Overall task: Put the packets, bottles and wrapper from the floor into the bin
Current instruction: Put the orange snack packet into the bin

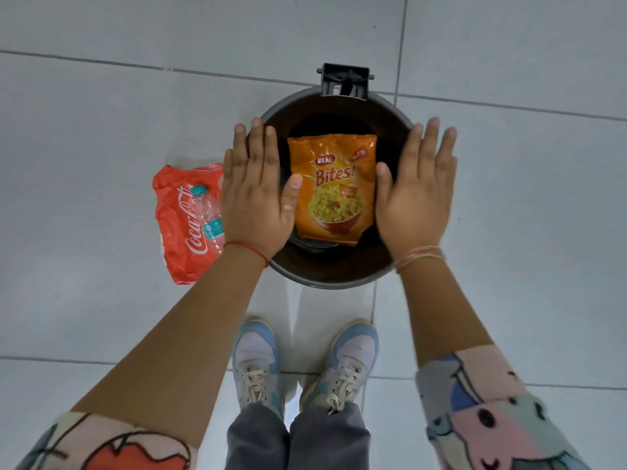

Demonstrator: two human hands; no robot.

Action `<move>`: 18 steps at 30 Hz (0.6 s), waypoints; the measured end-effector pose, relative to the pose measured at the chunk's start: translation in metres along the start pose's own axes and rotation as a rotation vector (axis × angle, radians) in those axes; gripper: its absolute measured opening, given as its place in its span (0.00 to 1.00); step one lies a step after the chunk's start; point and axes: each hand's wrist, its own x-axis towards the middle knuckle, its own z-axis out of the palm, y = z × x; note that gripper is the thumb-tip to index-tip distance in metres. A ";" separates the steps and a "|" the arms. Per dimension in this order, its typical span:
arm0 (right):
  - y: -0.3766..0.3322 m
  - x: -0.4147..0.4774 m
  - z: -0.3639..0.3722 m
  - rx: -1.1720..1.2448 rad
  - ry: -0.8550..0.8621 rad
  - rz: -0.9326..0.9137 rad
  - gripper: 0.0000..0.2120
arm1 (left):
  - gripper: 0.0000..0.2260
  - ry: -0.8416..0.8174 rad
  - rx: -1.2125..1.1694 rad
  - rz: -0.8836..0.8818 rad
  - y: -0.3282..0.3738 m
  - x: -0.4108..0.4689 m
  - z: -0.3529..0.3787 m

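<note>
An orange snack packet [334, 188] lies inside the round dark bin [339, 279], which stands open on the tiled floor. My left hand [254, 195] hovers flat over the bin's left rim, fingers spread, holding nothing. My right hand [417, 195] is flat and open over the right rim, just beside the packet. On the floor left of the bin lies a red Coca-Cola wrapper [179, 225]. A crushed clear plastic bottle [207, 215] with a teal cap rests on top of it, partly hidden by my left hand.
The bin's black hinge bracket [343, 79] sticks out at its far side. My two feet in pale sneakers [305, 368] stand just in front of the bin. Grey floor tiles [101, 113] surround everything.
</note>
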 end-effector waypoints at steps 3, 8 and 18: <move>0.012 -0.004 0.008 -0.045 -0.053 -0.053 0.29 | 0.33 -0.024 -0.004 -0.009 0.003 0.001 -0.003; 0.011 -0.004 0.013 -0.046 0.007 -0.053 0.29 | 0.27 0.163 -0.279 -0.146 -0.005 -0.007 -0.006; 0.014 -0.003 0.017 -0.058 0.099 -0.099 0.30 | 0.30 -0.224 -0.164 -0.865 -0.087 -0.036 0.082</move>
